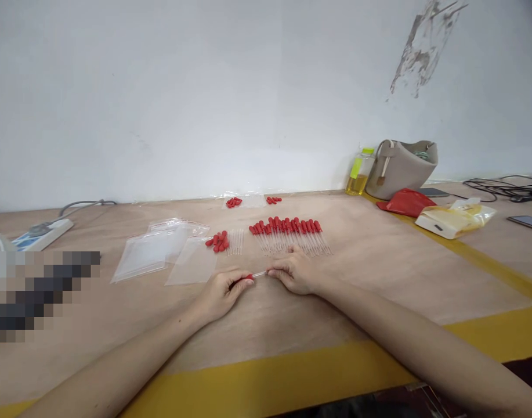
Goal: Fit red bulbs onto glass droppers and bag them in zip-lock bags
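Between my two hands is a glass dropper tube (260,274) with a red rubber bulb (249,277) at its left end. My left hand (225,292) is closed on the bulb, which is partly hidden by the fingers. My right hand (295,271) pinches the clear tube near its other end. Just beyond the right hand lies a row of droppers with red bulbs (287,225), tubes toward me. Left of that row are several bare glass tubes (235,241) and a small heap of loose red bulbs (219,241).
Clear zip bags (146,255) lie at the left, near a power strip (43,234). More red bulbs (233,202) sit by the wall. At the right are a bottle (357,177), a grey bag (402,168), a red packet (408,202), a tissue pack (448,219), cables and a phone (529,222).
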Motion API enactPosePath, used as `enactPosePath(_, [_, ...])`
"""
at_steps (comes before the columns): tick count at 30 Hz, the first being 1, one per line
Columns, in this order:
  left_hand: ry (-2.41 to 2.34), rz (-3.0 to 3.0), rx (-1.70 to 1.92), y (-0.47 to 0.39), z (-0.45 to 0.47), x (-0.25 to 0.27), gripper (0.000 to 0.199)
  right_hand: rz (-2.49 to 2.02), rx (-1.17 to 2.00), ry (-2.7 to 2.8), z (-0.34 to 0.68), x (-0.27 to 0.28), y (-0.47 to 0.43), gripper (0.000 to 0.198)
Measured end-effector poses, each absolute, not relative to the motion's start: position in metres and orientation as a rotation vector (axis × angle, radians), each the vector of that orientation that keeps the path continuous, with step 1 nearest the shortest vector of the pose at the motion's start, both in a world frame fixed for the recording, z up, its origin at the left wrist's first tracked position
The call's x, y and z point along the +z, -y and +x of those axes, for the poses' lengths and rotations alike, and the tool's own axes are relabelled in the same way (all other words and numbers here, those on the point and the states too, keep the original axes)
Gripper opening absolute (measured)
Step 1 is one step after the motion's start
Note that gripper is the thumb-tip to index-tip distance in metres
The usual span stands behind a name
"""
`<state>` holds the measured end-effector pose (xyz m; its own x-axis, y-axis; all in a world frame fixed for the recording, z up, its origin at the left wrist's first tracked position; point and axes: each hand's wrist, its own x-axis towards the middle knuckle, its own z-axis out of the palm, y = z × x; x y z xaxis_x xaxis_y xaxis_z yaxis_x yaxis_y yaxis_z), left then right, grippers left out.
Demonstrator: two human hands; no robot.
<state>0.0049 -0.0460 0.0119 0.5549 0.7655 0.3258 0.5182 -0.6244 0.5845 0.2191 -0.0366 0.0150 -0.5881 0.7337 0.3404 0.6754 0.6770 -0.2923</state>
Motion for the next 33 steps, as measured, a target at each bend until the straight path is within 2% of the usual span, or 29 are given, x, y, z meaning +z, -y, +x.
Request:
enactPosePath(7, [-1.045,2.464,0.708,0.047,0.006,0.011,0.029,-1.082,-0.042,2.492,0.217,0.017,0.048,0.022])
enactPosePath(21, [-0.998,2.619,0.729,0.043,0.006,0.008,0.027,-1.132,0.245,2.471,0.204,0.012,0.044,0.025])
enactPosePath(29, [-1.022,2.699,0.762,0.032,0.0,0.017,0.023,-1.12,-0.015,2.516,0.206,0.025,0.052,0.026])
enactPosePath(33, [-1.212,2.514,0.955,0.026,-0.011,0.015,0.042,-1.175,0.138,2.409,0.216,0.025,0.048,0.025])
